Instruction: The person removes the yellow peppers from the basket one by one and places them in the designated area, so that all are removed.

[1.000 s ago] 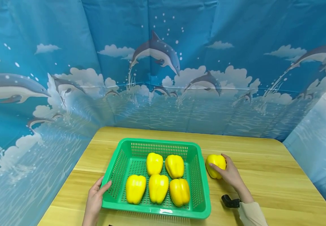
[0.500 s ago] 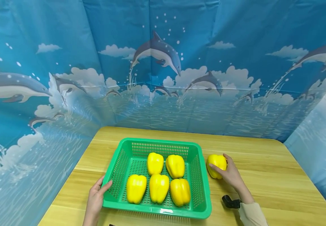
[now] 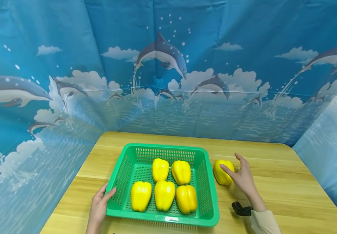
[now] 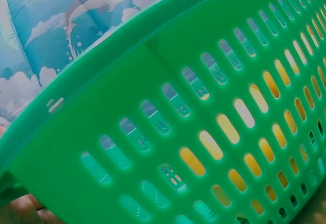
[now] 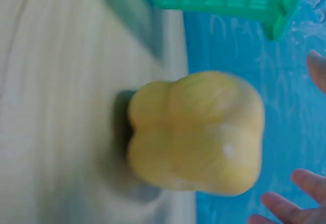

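Here, the left hand (image 3: 98,204) pinches the left rim of the basket (image 3: 145,216), thumb on top. Five peppers (image 3: 164,195) lie inside. Just right, another pepper (image 3: 222,177) sits on the table (image 3: 285,182); beside it, the right hand (image 3: 244,178) holds its thumb and fingers spread.

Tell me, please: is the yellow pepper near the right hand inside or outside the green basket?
Outside. The head view shows this yellow pepper resting on the table, beside the green basket.
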Tool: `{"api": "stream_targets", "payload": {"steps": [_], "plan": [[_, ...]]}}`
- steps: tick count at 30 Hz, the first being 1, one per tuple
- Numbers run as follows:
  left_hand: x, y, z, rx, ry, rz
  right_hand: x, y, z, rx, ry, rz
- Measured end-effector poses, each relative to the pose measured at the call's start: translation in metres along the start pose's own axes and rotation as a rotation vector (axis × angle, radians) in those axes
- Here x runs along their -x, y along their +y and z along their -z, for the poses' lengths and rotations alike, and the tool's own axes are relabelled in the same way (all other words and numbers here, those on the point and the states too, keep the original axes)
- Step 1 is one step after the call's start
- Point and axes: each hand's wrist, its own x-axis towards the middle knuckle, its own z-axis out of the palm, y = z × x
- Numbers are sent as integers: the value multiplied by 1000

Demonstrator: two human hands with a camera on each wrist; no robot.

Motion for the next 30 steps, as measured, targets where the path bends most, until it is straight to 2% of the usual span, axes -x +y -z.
{"api": "stream_targets", "payload": {"steps": [7,10,13,19,30], "plan": [[2,0,0,16,6,17,0,-25,3,-32,166,125],[3,0,0,20,0,11,0,-39,3,-29,201,177],[3,0,0,23,-6,6,-1,-55,2,-31,201,228],[0,1,-3,12,-7,-12,-2,-87,-3,-19,64,314],[1,-1,-2,26,4,-20,-10,-137,-24,10,-301,334]]}}
